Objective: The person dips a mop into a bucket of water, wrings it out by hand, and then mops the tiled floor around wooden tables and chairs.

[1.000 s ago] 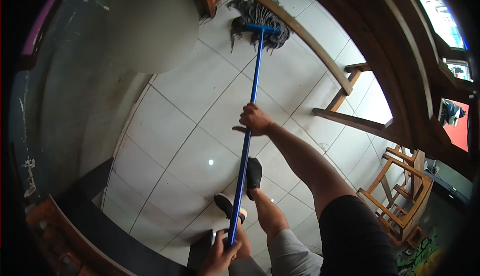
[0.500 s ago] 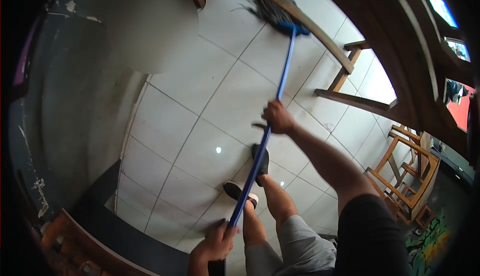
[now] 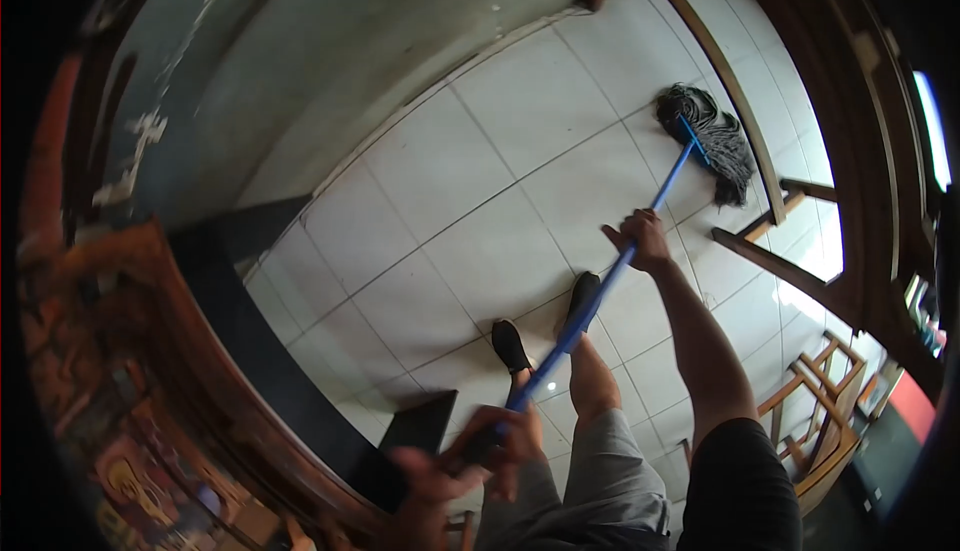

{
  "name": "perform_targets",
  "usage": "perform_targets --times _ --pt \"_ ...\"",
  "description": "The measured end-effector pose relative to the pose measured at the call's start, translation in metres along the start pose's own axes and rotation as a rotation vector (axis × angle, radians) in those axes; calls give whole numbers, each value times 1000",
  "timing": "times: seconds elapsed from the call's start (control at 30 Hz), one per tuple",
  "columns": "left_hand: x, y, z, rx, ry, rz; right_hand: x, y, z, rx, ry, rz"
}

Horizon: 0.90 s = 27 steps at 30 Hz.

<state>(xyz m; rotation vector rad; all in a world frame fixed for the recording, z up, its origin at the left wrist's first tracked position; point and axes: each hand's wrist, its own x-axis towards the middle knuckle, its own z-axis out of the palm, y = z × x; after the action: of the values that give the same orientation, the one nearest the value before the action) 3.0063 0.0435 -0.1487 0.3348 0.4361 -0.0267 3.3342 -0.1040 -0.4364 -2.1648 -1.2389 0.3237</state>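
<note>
A mop (image 3: 575, 326) with a blue pole slants across the view. Its dark grey string head (image 3: 722, 146) is spread on the white tiles beside a wooden rail. Partway down the pole, my right hand (image 3: 645, 238) is closed around it, the thumb sticking out to the left. At the pole's upper end, near my body, my left hand (image 3: 485, 456) is wrapped round the handle; motion blurs its fingers. Below the pole are my dark shoes (image 3: 510, 344) on the floor.
A wooden bench-like frame (image 3: 735, 96) with legs stands along the right, close to the mop head. Further down on the right is a wooden stool (image 3: 825, 421). A peeling wall (image 3: 400, 41) borders the tiles at upper left. Carved wooden furniture (image 3: 190, 351) stands at lower left.
The mop head has come out from under the wooden rail and swung right and nearer. Both hands moved right with the pole. The view has turned, showing more of the carved furniture.
</note>
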Motion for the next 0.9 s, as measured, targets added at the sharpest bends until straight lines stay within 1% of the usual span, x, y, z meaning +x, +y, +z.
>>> perform_targets --times 0.03,0.07,0.1,0.13,0.2,0.27,0.3,0.33,0.4,0.47,0.53,0.6,0.67,0.73,0.8,0.83,0.87,0.9 --pt "-19 16 0 201 98 195 24 -31 13 -22 -79 13" --pt "-42 28 -27 452 126 288 40 -57 30 14 -70 -50" --pt "-49 49 15 886 794 -10 50 -81 45 80 -75 -65" --pt "-64 62 3 1346 504 427 57 -101 56 94 -232 1" --pt "-77 65 7 1321 594 741 72 -139 77 83 -255 -59" --pt "-100 48 -6 1140 360 728 83 -170 94 132 -309 -176" --pt "-109 38 5 1046 442 681 87 -186 102 135 -376 -214" --pt "-123 35 7 972 431 668 91 -201 111 98 -496 -247" --pt "-146 28 9 979 449 706 91 -237 138 74 -548 -372" --pt "-172 10 10 1005 490 941 90 -282 152 56 -727 -455" --pt "-174 12 14 962 502 977 92 -321 156 101 -890 -523" --pt "-174 17 20 912 522 1015 94 -336 163 234 -992 -582" --pt "-173 25 26 871 544 1044 108 -343 158 191 -1138 -645" --pt "-168 35 31 838 559 1067 118 -331 143 214 -1139 -649" --pt "-160 47 34 822 546 1102 136 -302 128 210 -1171 -610" --pt "-152 56 37 817 532 1118 147 -282 112 173 -1139 -590" --pt "-132 62 28 831 432 1129 157 -254 107 155 -1118 -577" --pt "-102 69 17 839 339 1135 171 -230 86 117 -1070 -566"
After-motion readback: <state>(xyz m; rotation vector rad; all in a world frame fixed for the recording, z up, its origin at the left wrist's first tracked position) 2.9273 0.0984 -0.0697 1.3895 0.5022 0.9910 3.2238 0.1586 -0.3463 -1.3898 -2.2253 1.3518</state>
